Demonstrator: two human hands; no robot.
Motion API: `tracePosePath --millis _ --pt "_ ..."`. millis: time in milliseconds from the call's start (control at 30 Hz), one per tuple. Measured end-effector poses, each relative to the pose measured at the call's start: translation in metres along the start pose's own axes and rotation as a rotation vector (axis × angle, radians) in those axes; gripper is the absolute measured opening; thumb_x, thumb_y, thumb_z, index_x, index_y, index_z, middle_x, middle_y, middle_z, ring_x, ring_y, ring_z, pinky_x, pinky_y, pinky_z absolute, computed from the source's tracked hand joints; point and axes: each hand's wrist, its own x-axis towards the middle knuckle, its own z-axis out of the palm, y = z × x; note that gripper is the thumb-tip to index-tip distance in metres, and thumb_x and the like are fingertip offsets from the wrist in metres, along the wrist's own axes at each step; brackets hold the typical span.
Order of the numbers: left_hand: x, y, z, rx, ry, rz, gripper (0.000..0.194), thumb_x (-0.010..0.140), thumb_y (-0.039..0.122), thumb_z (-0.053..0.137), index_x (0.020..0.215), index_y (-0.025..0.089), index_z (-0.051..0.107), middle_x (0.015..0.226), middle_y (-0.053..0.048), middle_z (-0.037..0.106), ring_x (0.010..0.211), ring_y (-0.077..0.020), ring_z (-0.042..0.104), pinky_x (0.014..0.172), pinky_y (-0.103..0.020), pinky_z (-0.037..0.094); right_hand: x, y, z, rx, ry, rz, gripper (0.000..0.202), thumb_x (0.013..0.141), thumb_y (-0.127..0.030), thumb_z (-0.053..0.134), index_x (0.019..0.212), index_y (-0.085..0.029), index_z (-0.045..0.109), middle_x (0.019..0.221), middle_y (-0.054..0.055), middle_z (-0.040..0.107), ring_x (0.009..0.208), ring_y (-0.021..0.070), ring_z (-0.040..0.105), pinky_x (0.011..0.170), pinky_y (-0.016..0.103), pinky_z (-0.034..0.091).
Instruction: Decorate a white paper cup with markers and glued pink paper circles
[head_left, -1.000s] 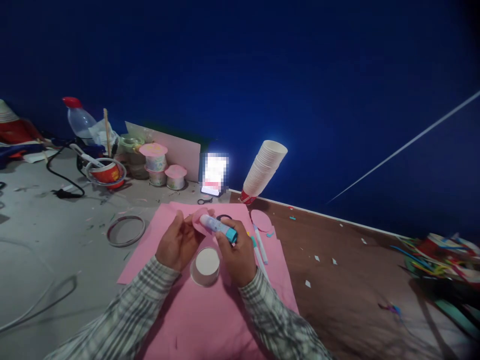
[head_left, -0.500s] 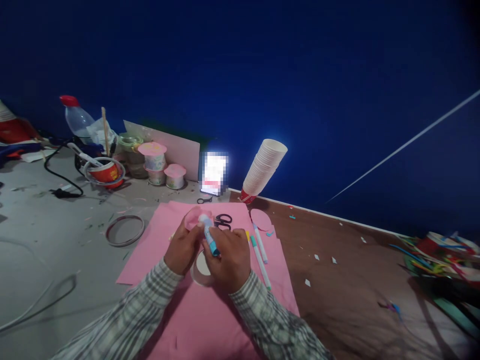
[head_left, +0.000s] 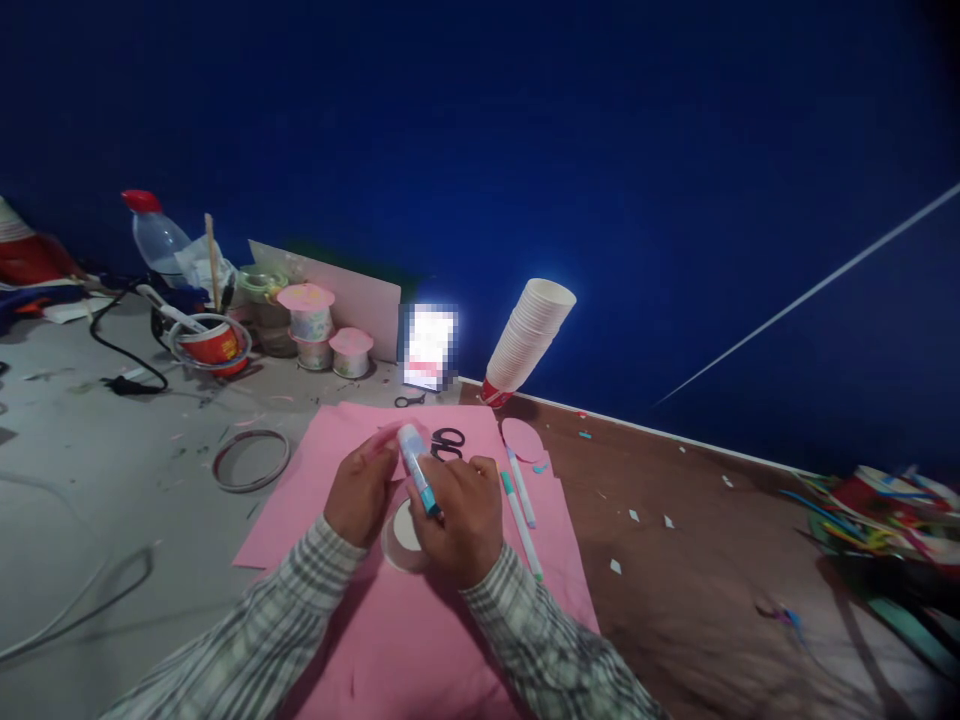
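My right hand [head_left: 463, 515] is closed around a glue stick [head_left: 417, 468] with a whitish tube and a teal end, held slantwise. A piece of pink paper [head_left: 386, 436] is pinched in my left hand [head_left: 361, 492], just left of the stick's pale end; whether the two touch I cannot make out. Below the hands, a white tape roll [head_left: 405, 548] lies on large pink paper sheets [head_left: 367, 650], partly covered by my right hand. Black-handled scissors [head_left: 448, 440] rest just beyond the hands. To the right are two white markers [head_left: 523, 525] and a round pink cutout [head_left: 522, 440].
Stacked paper cups [head_left: 529, 335] lean near the blue wall. A bright screen [head_left: 429, 347] stands behind the sheets. Pink-topped cups [head_left: 351, 352], a clear bottle [head_left: 159, 238], a red cup [head_left: 214, 345] and a grey ring [head_left: 250, 461] stand left. Colourful strips [head_left: 862, 530] lie far right.
The pink paper in my left hand has tilted and now shows as a thinner edge. The glue stick has shifted slightly in my right hand, which stays nearly in place.
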Motion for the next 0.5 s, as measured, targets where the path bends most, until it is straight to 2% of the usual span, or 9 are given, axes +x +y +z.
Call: tracePosePath --millis 67,167,333,500 --pt "0.0006 -0.0008 -0.0015 0.009 0.019 -0.015 0.043 0.054 0.037 0.065 0.095 0.023 0.065 0.091 -0.003 0.071 0.084 -0.0229 0.063 0.053 -0.026 0.052 -0.0004 0.0000 0.0005 -0.006 -0.002 -0.008 0.024 0.082 -0.026 0.058 0.105 -0.019 0.056 0.068 0.001 0.069 0.058 0.0178 0.062 0.062 0.033 0.036" --pt "0.0018 -0.0040 -0.0041 0.011 -0.001 -0.023 0.046 0.053 0.035 0.066 0.097 0.024 0.064 0.090 -0.002 0.071 0.084 -0.0228 0.063 0.055 -0.027 0.053 -0.0005 0.0009 0.0005 -0.016 0.003 0.009 0.022 0.082 -0.025 0.058 0.104 -0.020 0.057 0.068 0.000 0.068 0.058 0.0167 0.061 0.061 0.033 0.035" --pt "0.0020 -0.0053 -0.0053 0.058 -0.008 0.000 0.037 0.057 0.035 0.066 0.092 0.025 0.066 0.078 0.002 0.070 0.075 -0.0195 0.063 0.056 -0.026 0.053 -0.0006 0.0020 -0.0001 -0.021 0.015 -0.014 0.024 0.081 -0.022 0.058 0.105 -0.021 0.058 0.066 -0.001 0.066 0.057 0.0164 0.061 0.061 0.032 0.035" --pt "0.0034 -0.0029 -0.0035 0.049 0.012 0.007 0.037 0.056 0.039 0.069 0.089 0.024 0.067 0.072 0.003 0.069 0.068 -0.0172 0.062 0.055 -0.026 0.052 0.0000 0.0016 -0.0022 0.007 0.025 -0.010 0.025 0.080 -0.023 0.059 0.105 -0.021 0.057 0.067 0.000 0.067 0.058 0.0178 0.061 0.061 0.034 0.036"
